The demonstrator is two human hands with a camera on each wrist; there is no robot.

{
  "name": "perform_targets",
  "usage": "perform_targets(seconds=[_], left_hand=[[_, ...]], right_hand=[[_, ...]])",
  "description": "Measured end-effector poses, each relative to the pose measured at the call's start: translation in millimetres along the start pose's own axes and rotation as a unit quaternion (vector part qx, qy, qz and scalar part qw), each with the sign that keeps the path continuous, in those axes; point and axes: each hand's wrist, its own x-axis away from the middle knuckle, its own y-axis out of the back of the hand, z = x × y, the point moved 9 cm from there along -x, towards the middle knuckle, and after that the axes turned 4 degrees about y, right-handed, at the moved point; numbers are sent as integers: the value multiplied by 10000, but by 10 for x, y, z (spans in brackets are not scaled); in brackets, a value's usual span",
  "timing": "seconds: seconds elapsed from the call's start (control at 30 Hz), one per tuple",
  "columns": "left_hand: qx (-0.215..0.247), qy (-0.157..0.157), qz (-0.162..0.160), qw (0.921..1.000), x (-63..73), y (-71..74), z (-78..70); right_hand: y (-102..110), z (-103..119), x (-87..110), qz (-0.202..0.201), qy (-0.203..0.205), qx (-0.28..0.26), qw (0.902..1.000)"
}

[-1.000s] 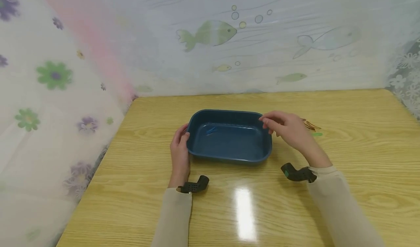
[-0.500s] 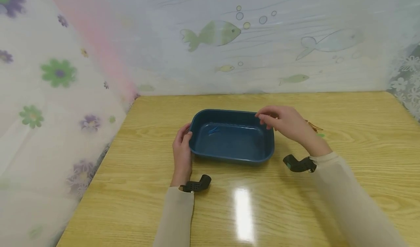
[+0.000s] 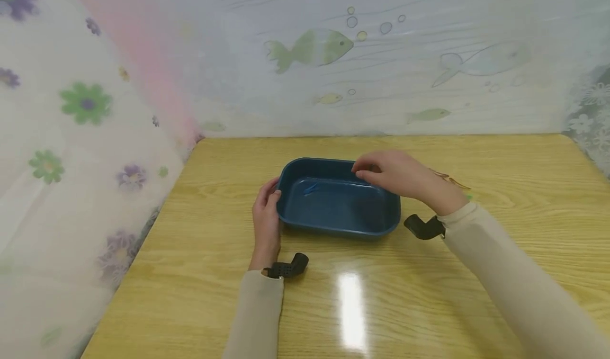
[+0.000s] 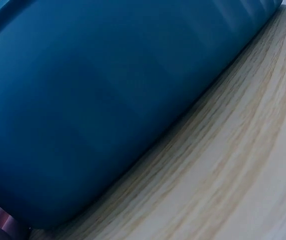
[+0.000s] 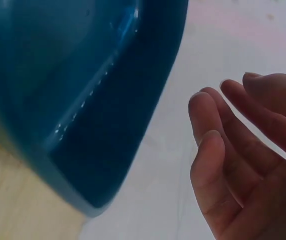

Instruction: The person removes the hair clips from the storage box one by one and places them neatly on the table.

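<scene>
A dark blue rectangular basin [image 3: 338, 211] stands on the table. My left hand [image 3: 266, 216] grips its left end, the thumb at the rim and the fingers along the outer wall; some fingers [image 4: 0, 222] show at the corner of the left wrist view. Inside the basin, towards its left, lies a small thin blue piece [image 3: 310, 189], too small to name. Over the basin's back right rim hovers my right hand [image 3: 397, 173]. In the right wrist view its fingers are loosely bent, with the thumb close to the index fingertip and nothing visible between them.
Thin brown strips [image 3: 458, 183] and a bit of green [image 3: 469, 197] lie on the table [image 3: 229, 189] to the right, partly hidden behind my right wrist. A printed curtain [image 3: 305, 99] hangs at the table's back edge. Dark camera mounts [image 3: 424, 226] stick out from both wrists.
My right hand has moved left from the basin's right rim to over its back right part. My left hand keeps its grip. The view has shifted slightly.
</scene>
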Motion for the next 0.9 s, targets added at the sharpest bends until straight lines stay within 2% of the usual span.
perform_targets(seconds=[0.53, 0.67, 0.9], left_hand=[[33, 35, 52, 10000, -11, -12, -12], [29, 64, 36, 10000, -4, -16, -48], [66, 92, -20, 9999, -15, 0, 5]], right_hand=[[-204, 57, -384, 577, 326, 484, 9966], [-253, 74, -461, 658, 317, 503, 9961], [-332, 79, -583, 747, 318, 431, 9958]])
